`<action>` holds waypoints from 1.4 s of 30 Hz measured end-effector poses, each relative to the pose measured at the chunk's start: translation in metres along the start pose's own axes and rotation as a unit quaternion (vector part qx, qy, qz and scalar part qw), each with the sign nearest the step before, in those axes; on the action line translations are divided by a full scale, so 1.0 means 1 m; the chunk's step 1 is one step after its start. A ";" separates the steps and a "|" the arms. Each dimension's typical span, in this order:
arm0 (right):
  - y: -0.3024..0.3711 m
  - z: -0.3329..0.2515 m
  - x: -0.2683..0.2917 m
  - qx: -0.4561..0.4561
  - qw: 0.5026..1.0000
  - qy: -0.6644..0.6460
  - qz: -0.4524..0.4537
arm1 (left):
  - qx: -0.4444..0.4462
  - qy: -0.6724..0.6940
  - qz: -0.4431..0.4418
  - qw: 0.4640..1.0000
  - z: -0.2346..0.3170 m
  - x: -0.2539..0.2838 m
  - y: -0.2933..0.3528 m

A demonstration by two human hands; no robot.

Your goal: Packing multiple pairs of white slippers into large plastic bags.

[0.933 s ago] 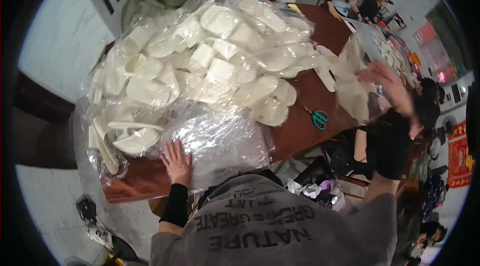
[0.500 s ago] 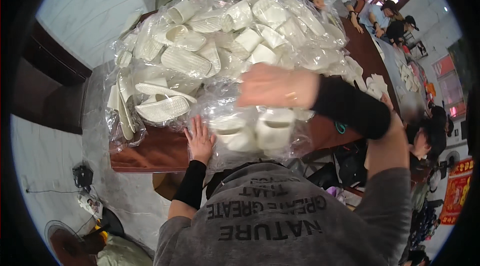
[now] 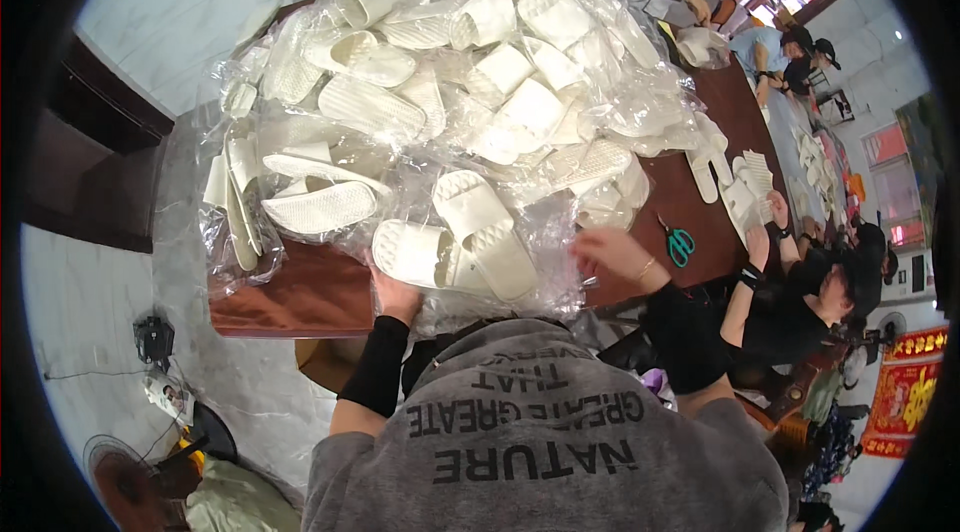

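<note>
A pair of white slippers (image 3: 490,257) lies in a clear plastic bag (image 3: 545,277) at the table's near edge, one slipper crossing the other. My left hand (image 3: 397,297) grips the bag's left side beside a slipper; its fingers are partly hidden under the plastic. At the bag's right side is my right hand (image 3: 615,254), slightly blurred, its fingers loosely bent and apart with nothing plainly between them. Just beyond both hands rises a big heap of bagged white slippers (image 3: 375,107).
Teal-handled scissors (image 3: 680,244) lie on the brown tabletop (image 3: 715,222) to the right. Past them, a co-worker's hands (image 3: 765,232) are near loose white slippers (image 3: 742,194). Other people work at the far right. A cardboard box (image 3: 325,360) stands below the table's left part.
The bagged slippers in front of me have turned from toes toward me to lying crossed. My right hand has drawn back rightward from over the bag. My left hand has gone from flat to gripping.
</note>
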State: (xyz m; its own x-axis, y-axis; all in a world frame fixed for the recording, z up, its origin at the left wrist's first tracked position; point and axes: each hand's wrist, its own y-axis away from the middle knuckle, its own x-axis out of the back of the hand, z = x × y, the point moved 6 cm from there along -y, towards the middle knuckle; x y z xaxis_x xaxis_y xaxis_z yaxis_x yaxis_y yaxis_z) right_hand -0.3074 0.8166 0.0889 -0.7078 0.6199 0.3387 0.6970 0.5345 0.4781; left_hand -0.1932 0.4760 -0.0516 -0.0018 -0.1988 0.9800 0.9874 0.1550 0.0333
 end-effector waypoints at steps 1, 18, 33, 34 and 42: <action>0.006 0.025 -0.016 -0.021 1.000 0.004 -0.004 | 0.001 -0.004 -0.005 1.000 0.000 -0.001 0.001; -0.031 0.032 -0.090 0.070 0.970 0.174 0.152 | 0.016 -0.003 -0.042 0.999 0.000 0.003 0.003; -0.075 0.034 -0.101 0.078 0.995 0.067 -0.012 | 0.029 0.148 0.037 0.988 -0.003 0.010 0.006; -0.079 0.039 -0.102 0.082 0.994 0.070 -0.015 | 0.028 0.164 0.028 0.986 -0.005 0.006 0.005; -0.078 0.030 -0.137 -0.021 0.997 -0.040 -0.062 | 0.026 0.111 0.012 0.993 -0.011 -0.016 0.010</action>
State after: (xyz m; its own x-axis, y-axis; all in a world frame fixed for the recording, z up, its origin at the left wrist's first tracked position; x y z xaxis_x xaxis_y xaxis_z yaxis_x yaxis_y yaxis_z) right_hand -0.2616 0.7076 -0.0189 -0.7758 0.5954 0.2088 0.5974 0.5868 0.5466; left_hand -0.1817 0.4702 -0.0693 0.0629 -0.4011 0.9139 0.9773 0.2105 0.0251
